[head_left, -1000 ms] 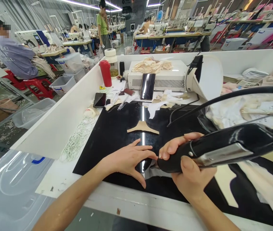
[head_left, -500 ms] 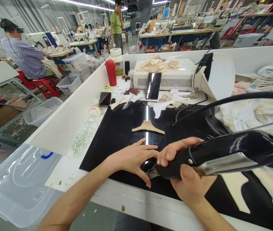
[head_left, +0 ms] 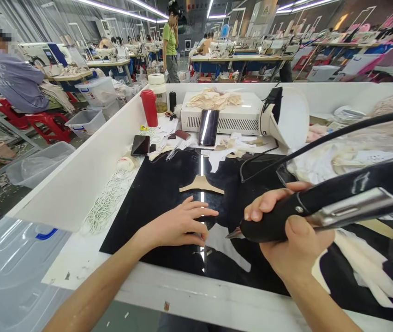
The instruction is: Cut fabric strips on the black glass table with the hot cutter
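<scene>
On the glossy black work surface (head_left: 158,184), my left hand (head_left: 179,224) is spread out, its fingertips at the left edge of a thin whitish fabric piece (head_left: 229,246). My right hand (head_left: 289,230) is wrapped round the black handle of a tool (head_left: 352,196) with a silvery lever and a cable. The tool's pointed metal tip is just right of the fabric piece. Beyond my left hand lies a beige curved piece (head_left: 201,185). Cream and white fabric strips (head_left: 366,267) lie to the right, partly behind my right forearm.
A white machine (head_left: 231,115), a propped phone (head_left: 208,127), a red cup (head_left: 149,108) and a white lamp-like cone (head_left: 293,115) stand at the back. Pale green cord (head_left: 108,200) lies left. Fabric heaps (head_left: 362,157) fill the right. Two people are beyond the partition.
The tool in my right hand has moved right, away from my left hand, and its metal tip now shows. The whitish piece is uncovered. The view has shifted.
</scene>
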Demonstrator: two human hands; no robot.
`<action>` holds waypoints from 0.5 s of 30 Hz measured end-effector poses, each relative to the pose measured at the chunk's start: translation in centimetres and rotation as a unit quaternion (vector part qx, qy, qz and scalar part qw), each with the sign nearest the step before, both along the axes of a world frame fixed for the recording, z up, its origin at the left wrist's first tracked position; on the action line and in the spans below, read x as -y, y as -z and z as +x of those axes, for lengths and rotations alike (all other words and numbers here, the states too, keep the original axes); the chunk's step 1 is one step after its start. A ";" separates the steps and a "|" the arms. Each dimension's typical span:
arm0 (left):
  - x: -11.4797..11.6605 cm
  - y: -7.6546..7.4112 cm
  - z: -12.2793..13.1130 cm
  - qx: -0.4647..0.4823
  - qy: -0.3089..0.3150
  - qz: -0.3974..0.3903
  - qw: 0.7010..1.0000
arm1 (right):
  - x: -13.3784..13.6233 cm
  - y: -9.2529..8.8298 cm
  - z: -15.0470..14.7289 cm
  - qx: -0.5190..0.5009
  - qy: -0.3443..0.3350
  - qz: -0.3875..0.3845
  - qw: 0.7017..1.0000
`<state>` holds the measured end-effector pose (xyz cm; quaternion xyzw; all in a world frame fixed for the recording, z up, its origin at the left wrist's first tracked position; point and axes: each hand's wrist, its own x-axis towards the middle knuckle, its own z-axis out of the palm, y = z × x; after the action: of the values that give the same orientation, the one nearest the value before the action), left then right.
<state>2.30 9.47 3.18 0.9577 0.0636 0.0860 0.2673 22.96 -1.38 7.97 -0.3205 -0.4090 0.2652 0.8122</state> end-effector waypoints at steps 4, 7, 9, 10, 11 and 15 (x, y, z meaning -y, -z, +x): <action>-0.7 -0.3 -0.6 0.020 -0.059 0.083 0.995 | -0.1 0.0 0.4 0.006 0.018 -0.003 1.000; -0.8 0.0 -0.7 0.041 -0.153 0.153 0.975 | -0.2 0.3 0.3 0.013 0.020 -0.002 1.000; -0.5 0.3 -0.5 0.072 -0.198 0.157 0.965 | -0.3 0.6 0.2 0.019 0.019 -0.002 1.000; -0.2 0.4 -0.3 0.090 -0.206 0.141 0.964 | -0.4 0.7 0.1 0.022 0.019 -0.001 1.000; 0.2 0.6 0.0 0.103 -0.204 0.117 0.967 | -0.5 0.9 0.1 0.024 0.019 -0.001 1.000; 1.9 0.7 1.0 0.088 -0.156 0.031 0.983 | -1.0 1.4 -0.1 0.025 0.022 -0.005 0.999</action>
<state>3.35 7.61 2.43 0.9325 0.1860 0.2122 0.2254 22.87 -0.34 6.58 -0.3400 -0.4210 0.2416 0.8055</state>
